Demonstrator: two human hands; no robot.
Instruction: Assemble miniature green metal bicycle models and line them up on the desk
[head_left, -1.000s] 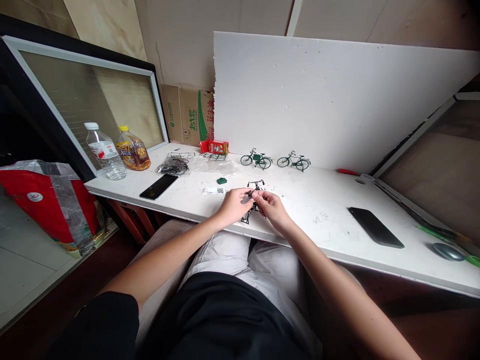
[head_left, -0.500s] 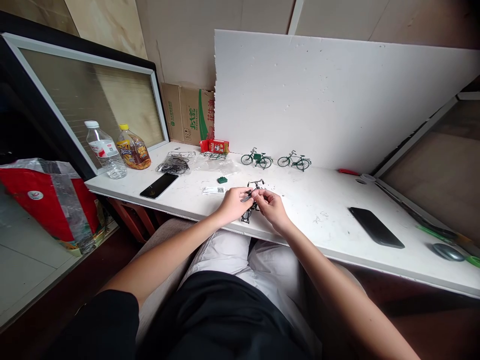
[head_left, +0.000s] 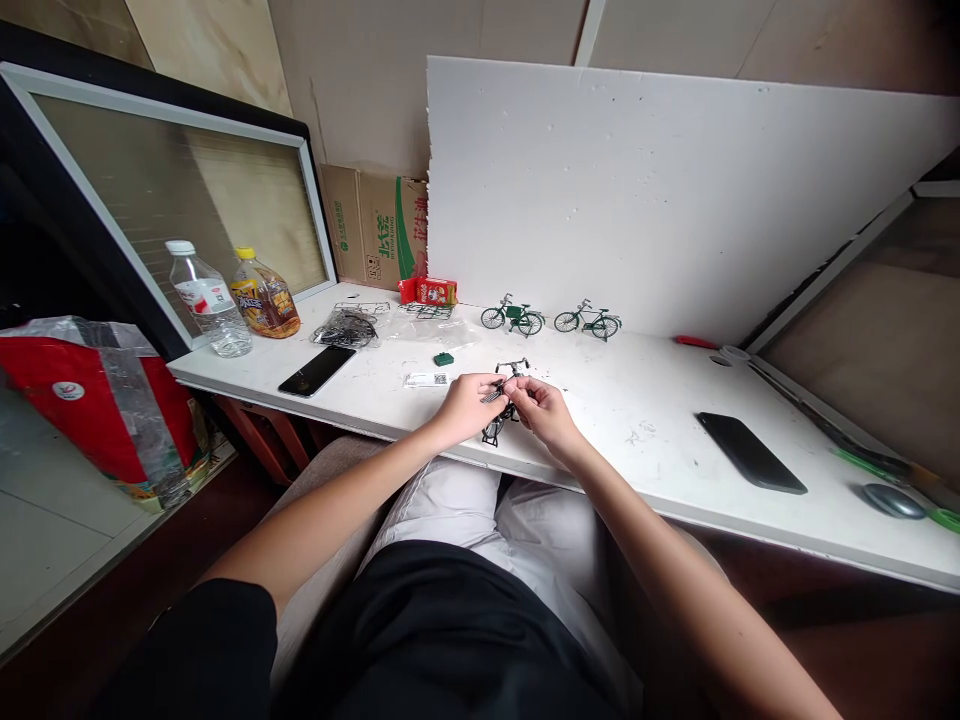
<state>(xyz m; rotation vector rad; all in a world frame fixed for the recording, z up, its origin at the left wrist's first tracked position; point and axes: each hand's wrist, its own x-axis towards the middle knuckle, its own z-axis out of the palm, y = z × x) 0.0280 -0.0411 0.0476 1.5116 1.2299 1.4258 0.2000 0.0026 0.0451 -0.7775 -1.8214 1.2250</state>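
Note:
A small black model bicycle (head_left: 492, 432) stands near the front edge of the white table, its handlebars pointing away from me. My left hand (head_left: 471, 405) is closed on the bicycle's middle from the left. From the right, my right hand (head_left: 541, 408) pinches at the same spot, its fingertips meeting those of the left. The fingers hide the middle of the frame, and any small part between them cannot be made out. A small green block-like piece (head_left: 443, 359) and a white label with a printed code (head_left: 426, 380) lie just beyond my left hand.
Two green model bicycles (head_left: 513, 318) stand by the white board (head_left: 600, 180). Black part frames (head_left: 345, 328) and clear plastic lie at back left, near two bottles (head_left: 264, 295). Phones lie left (head_left: 317, 371) and right (head_left: 750, 452). A mouse (head_left: 894, 501) sits far right.
Both hands stay on the black model bicycle in almost the same pose. The whole view has shifted very slightly; nothing else has visibly moved.

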